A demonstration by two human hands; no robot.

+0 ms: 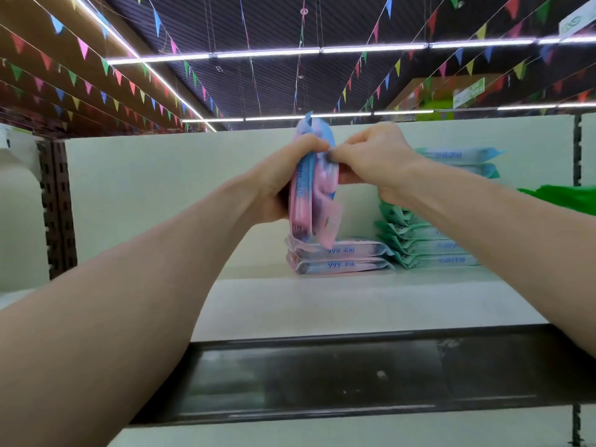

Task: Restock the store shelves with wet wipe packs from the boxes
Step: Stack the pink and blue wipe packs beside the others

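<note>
Hands work a soft, glossy pink-and-blue bundle of wet wipe packs, held upright over the far part of a smooth white shelf. The left hand wraps curled fingers round the bundle's left side; the right hand pinches its crinkled right edge between narrow fingers. Just below lie two flat pink-and-blue packs, stacked, with a taller stack of mint-green film packs just to their right. A shiny dark price rail lines the near shelf edge. Triangular coloured pennants hang overhead.
</note>
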